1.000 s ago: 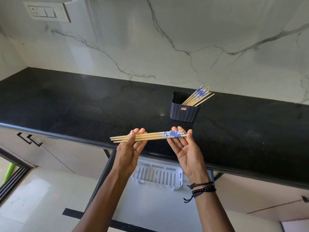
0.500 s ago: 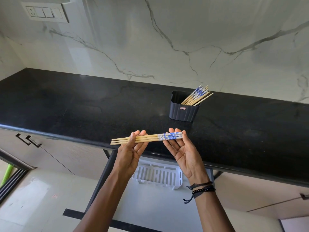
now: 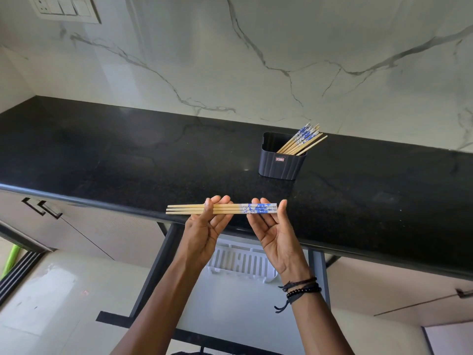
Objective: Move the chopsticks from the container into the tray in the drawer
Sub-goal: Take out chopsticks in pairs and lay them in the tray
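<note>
Black counter [image 3: 128,160] spans mid frame. Open drawer [image 3: 230,303] bottom centre, white tray [image 3: 240,263] inside. Black container [image 3: 281,165] centre right on counter, spare chopsticks [image 3: 302,140] leaning in it. Left hand [image 3: 202,231] pinches three chopsticks [image 3: 238,209], thumb over fingers. Right hand [image 3: 276,237] spread flat under patterned ends, mid frame.
</note>
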